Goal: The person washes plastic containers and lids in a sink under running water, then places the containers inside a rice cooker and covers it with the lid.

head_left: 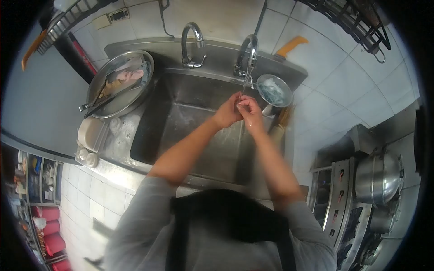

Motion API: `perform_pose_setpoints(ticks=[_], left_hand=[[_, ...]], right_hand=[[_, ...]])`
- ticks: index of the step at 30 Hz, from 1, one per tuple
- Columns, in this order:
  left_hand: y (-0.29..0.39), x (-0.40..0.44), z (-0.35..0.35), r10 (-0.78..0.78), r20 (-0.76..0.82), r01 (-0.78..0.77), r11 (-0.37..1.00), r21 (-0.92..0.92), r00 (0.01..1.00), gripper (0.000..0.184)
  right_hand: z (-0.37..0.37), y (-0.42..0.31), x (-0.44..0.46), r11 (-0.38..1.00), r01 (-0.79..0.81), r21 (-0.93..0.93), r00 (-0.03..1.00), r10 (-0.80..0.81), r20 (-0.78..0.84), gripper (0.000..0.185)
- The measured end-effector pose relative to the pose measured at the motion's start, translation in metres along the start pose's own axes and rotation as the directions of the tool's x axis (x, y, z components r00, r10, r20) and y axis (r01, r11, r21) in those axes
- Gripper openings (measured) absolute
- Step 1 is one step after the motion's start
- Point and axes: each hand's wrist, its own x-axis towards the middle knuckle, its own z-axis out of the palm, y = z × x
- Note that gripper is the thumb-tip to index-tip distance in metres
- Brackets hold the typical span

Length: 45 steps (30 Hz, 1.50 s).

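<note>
Both hands are together under the right faucet, over the back right part of the metal sink. A thin stream of water runs down onto them. My left hand has its fingers curled and touches my right hand, whose fingers are bent inward against it. Whether anything small lies between the fingers is hidden. Just right of the hands sits a bowl with a bluish-white scrubber and suds in it.
Left of the sink stand a large metal basin with cloths and utensils, and white containers on a soapy counter. A second faucet rises behind the sink. At the right are a stove and a metal pot.
</note>
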Motion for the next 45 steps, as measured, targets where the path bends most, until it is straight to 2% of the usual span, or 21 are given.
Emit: perform_pose_setpoints(ticks=[1, 4, 7, 10, 12, 13, 16, 19, 22, 25, 28, 31, 35, 36, 37, 38, 39, 40, 41, 42, 45], left_hand=[[-0.003, -0.002, 0.004, 0.071, -0.044, -0.066, 0.992, 0.105, 0.997, 0.086], [0.020, -0.011, 0.006, -0.082, -0.163, 0.103, 0.987, 0.123, 0.983, 0.079], [0.006, -0.015, 0.001, 0.085, -0.258, 0.004, 0.946, 0.324, 0.962, 0.065], [-0.033, -0.016, -0.003, -0.218, -0.273, 0.145, 0.954, -0.263, 0.937, 0.049], [-0.033, -0.014, -0.013, -0.527, -0.032, 0.315, 0.555, -0.770, 0.850, 0.042], [-0.031, -0.014, -0.015, -0.598, 0.150, 0.357, 0.244, -0.902, 0.787, 0.041], [-0.027, -0.017, -0.006, -0.468, 0.362, 0.449, 0.083, -0.890, 0.806, 0.054], [-0.026, -0.016, 0.005, -0.460, 0.426, 0.483, 0.008, -0.875, 0.779, 0.059], [-0.012, -0.012, 0.023, -0.460, 0.450, 0.513, 0.013, -0.858, 0.765, 0.063], [-0.021, -0.004, 0.015, -0.462, 0.493, 0.560, 0.011, -0.828, 0.738, 0.057], [-0.018, 0.001, 0.030, -0.527, 0.408, 0.464, -0.030, -0.885, 0.745, 0.061], [-0.014, 0.002, 0.027, -0.477, 0.386, 0.463, 0.050, -0.885, 0.790, 0.064], [-0.032, 0.003, 0.033, -0.491, 0.359, 0.460, 0.098, -0.882, 0.793, 0.066], [-0.037, -0.004, 0.027, -0.323, 0.367, 0.462, 0.296, -0.836, 0.872, 0.066], [-0.021, -0.008, 0.030, -0.470, 0.264, 0.479, 0.428, -0.767, 0.842, 0.057], [-0.025, -0.008, 0.036, -0.375, 0.053, 0.288, 0.606, -0.741, 0.925, 0.045], [-0.008, -0.008, 0.030, -0.263, -0.129, 0.187, 0.888, -0.420, 0.956, 0.040], [0.010, -0.008, 0.024, -0.138, -0.304, 0.146, 0.989, 0.005, 0.943, 0.039], [0.017, -0.008, 0.012, 0.167, -0.214, -0.074, 0.920, 0.384, 0.962, 0.043], [0.033, -0.014, -0.003, 0.145, -0.118, -0.068, 0.862, 0.502, 0.982, 0.043], [0.061, -0.040, -0.030, 0.112, 0.096, -0.147, 0.689, 0.709, 0.989, 0.045]], right_hand=[[0.003, -0.006, 0.000, 0.998, -0.030, -0.062, 1.000, 0.030, -0.002, 0.018], [0.012, -0.023, 0.005, 0.976, -0.065, -0.208, 0.998, 0.066, 0.000, 0.014], [0.014, -0.022, 0.020, 0.955, -0.060, -0.290, 0.998, 0.063, 0.001, 0.013], [-0.004, -0.018, 0.031, 0.902, -0.246, -0.355, 0.955, 0.289, 0.073, 0.012], [-0.016, -0.039, 0.036, 0.813, -0.440, -0.382, 0.786, 0.554, 0.275, 0.012], [-0.017, -0.058, 0.038, 0.860, -0.264, -0.437, 0.789, 0.453, 0.415, 0.014], [-0.015, -0.055, 0.025, 0.677, 0.237, -0.697, 0.885, 0.145, 0.442, 0.023], [-0.017, -0.066, 0.024, 0.651, 0.307, -0.694, 0.776, 0.250, 0.579, 0.025], [-0.018, -0.089, 0.027, 0.536, 0.233, -0.812, 0.860, 0.276, 0.429, 0.024], [-0.024, -0.098, 0.029, 0.465, 0.157, -0.871, 0.831, 0.415, 0.371, 0.022], [-0.018, -0.070, 0.020, 0.821, 0.128, -0.556, 0.849, 0.200, 0.489, 0.014], [-0.020, -0.083, 0.018, 0.572, 0.153, -0.806, 0.884, 0.284, 0.370, 0.021], [-0.015, -0.069, 0.010, 0.625, 0.201, -0.755, 0.910, 0.165, 0.380, 0.020], [-0.016, -0.047, 0.013, 0.646, 0.176, -0.743, 0.938, 0.118, 0.326, 0.018], [-0.019, -0.038, 0.019, 0.732, 0.093, -0.675, 0.932, 0.174, 0.318, 0.019], [-0.022, -0.027, 0.026, 0.801, 0.004, -0.598, 0.916, 0.236, 0.323, 0.021], [-0.026, 0.002, 0.027, 0.897, -0.436, -0.081, 0.867, 0.442, 0.229, 0.024], [-0.022, 0.026, 0.023, 0.555, -0.696, 0.455, 0.703, 0.655, 0.276, 0.028], [-0.013, 0.024, 0.019, 0.413, -0.713, 0.567, 0.637, 0.720, 0.276, 0.029], [-0.005, 0.017, 0.017, 0.264, -0.700, 0.663, 0.559, 0.781, 0.279, 0.030], [0.036, -0.015, 0.008, 0.185, -0.677, 0.713, 0.622, 0.662, 0.419, 0.033]])
